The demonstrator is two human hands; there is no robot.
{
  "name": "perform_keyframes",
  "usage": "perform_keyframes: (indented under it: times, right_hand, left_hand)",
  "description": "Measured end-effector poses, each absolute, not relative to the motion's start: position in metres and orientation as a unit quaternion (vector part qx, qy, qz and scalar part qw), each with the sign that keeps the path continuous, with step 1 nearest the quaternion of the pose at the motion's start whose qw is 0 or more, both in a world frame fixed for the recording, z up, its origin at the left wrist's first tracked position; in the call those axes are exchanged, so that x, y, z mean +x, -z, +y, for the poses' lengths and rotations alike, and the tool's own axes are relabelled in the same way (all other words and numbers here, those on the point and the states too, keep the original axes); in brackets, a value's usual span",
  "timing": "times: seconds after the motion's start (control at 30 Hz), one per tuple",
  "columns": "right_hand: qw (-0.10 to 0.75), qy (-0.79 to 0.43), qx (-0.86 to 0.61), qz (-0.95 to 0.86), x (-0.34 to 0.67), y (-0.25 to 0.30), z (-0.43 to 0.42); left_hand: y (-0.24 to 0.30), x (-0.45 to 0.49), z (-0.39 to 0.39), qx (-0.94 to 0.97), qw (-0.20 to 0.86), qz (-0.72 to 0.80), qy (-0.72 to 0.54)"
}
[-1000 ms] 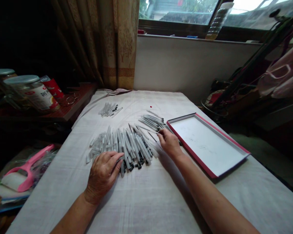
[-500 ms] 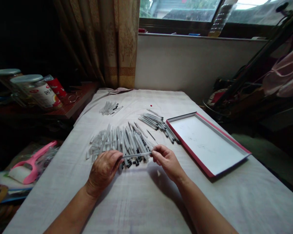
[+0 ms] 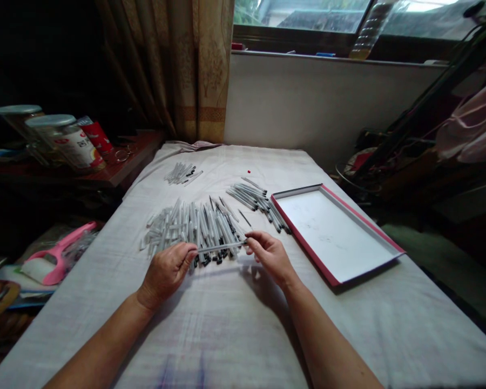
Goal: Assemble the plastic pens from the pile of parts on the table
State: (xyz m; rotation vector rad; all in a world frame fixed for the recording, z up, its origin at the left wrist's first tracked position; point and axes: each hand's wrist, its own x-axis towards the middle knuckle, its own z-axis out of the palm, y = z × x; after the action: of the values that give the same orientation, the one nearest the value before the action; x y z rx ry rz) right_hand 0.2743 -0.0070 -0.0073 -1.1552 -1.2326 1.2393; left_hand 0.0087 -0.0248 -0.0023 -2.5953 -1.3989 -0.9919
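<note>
HANDS AT WORK, PEN BY PEN. Pinching one grey pen (image 3: 221, 247) by its two ends above a white-clothed table (image 3: 227, 335): left hand (image 3: 166, 270) w/ thumb and fingertips closed on one end, right hand (image 3: 269, 255) closed likewise on the other. Held level, just over the near edge of the big heap of pens (image 3: 194, 224), approx. mid-table.

Judged early in the job. Done so far, apparently: only a neat bundle (image 3: 253, 197) laid parallel just beside the red-rimmed tray (image 3: 302, 241), plus a smaller bundle (image 3: 180, 174) farther back toward the left edge. Left to handle: by far the bulk, i.e. the heap. Tray's white floor in plain view at right.

Around: lidded jars (image 3: 71, 143) on a side shelf at left, a pink-handled tool (image 3: 59, 259) lower down, curtain (image 3: 204, 70) and window behind, a tiny red bit (image 3: 248, 171) on the cloth beyond the bundles.

No obstacle seen between hands and tray. Main nuisance, at a guess: the loose heap itself, close under the held pen and easy to scatter.
</note>
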Motion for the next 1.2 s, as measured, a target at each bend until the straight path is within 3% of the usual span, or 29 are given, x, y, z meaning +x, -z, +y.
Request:
perform_keyframes:
  times: [0.13,0.4,0.57,0.73,1.2]
  right_hand:
    - [0.467,-0.525,-0.486,-0.519,0.277,0.004,-0.007]
    - [0.489,-0.511,-0.467,-0.531,0.28,0.003,-0.007]
    - [0.425,-0.524,-0.496,-0.547,0.281,0.006,-0.006]
    - [0.457,-0.526,-0.461,-0.55,0.279,0.008,-0.007]
    - [0.404,-0.53,-0.495,-0.557,0.277,0.006,-0.008]
  left_hand:
    - [0.001,0.012,-0.029,-0.825,0.008,-0.468,0.315]
    - [0.005,0.013,-0.033,-0.808,-0.02,-0.491,0.325]
    - [0.012,0.012,-0.034,-0.807,-0.011,-0.489,0.332]
    - [0.015,0.011,-0.033,-0.806,-0.008,-0.491,0.331]
    - [0.015,0.012,-0.034,-0.813,0.001,-0.474,0.339]
